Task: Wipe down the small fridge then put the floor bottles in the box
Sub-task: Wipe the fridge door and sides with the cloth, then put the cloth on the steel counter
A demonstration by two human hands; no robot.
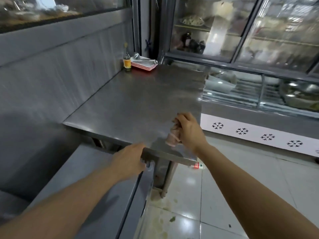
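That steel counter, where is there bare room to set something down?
Most of the steel counter is bare, from the right hand gripping the cloth back to the far corner, crowded with a bottle and stacked trays.
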